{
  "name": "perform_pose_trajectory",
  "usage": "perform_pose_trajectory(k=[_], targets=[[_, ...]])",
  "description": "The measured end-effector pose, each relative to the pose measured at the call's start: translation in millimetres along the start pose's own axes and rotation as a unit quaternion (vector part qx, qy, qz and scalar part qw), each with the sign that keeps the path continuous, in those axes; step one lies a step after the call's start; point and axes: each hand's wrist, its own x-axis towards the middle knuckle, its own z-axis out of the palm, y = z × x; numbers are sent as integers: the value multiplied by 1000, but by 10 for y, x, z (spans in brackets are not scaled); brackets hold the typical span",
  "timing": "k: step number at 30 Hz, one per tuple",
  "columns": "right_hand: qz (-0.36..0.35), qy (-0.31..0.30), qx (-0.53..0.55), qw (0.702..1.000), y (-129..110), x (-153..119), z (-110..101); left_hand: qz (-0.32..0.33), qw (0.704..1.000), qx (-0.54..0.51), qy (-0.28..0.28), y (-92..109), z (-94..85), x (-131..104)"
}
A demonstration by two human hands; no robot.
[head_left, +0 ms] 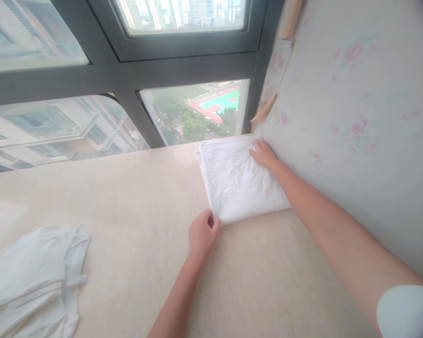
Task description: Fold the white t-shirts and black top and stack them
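Note:
A folded white cloth (238, 180) lies flat on the pale sill (134, 202), in the corner between the window and the wall. At its near left corner, my left hand (203, 231) pinches the cloth's edge between thumb and curled fingers. My right hand (263, 153) rests on the far right part of the cloth, its fingers spread over the surface. The cloth looks slightly wrinkled, and its left edge shows several layers.
A white garment (31, 281) with a strap lies at the lower left. Dark window frames (193, 65) run along the back. The flowered wall (356, 141) stands close on the right, with peeling wallpaper (264, 110) beside the frame.

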Motion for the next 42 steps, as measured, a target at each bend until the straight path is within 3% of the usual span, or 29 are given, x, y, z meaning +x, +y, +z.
perform_pose_trajectory(k=[4, 7, 12, 16, 20, 24, 28, 34, 38, 42], targets=[[23, 14, 20, 999, 155, 181, 148, -18, 998, -50, 24, -42, -53, 335], [26, 15, 25, 999, 221, 234, 187, -2, 995, -92, 47, -17, -55, 874], [26, 4, 26, 999, 327, 318, 209, 64, 988, -136, 32, 120, 47, 1692], [22, -3, 4, 1000, 356, 413, 233, 76, 986, -146, 36, 163, 121, 1910], [19, -6, -24, 1000, 237, 471, 200, 82, 985, -138, 58, 145, 176, 1848], [9, -3, -46, 999, -38, 334, 113, 137, 987, -57, 61, 70, 196, 1599], [-53, -31, -38, 997, -310, -143, 52, 165, 985, -13, 38, -51, 107, 1137], [-103, 7, 21, 994, -665, -1349, -61, 176, 984, 19, -4, -197, -107, -30], [-132, 24, 65, 989, -1067, -2289, -73, 182, 982, 50, -18, -244, -133, -856], [-165, -5, 155, 974, -1458, -3133, 3, 175, 983, 47, -16, -206, -127, -1526]])
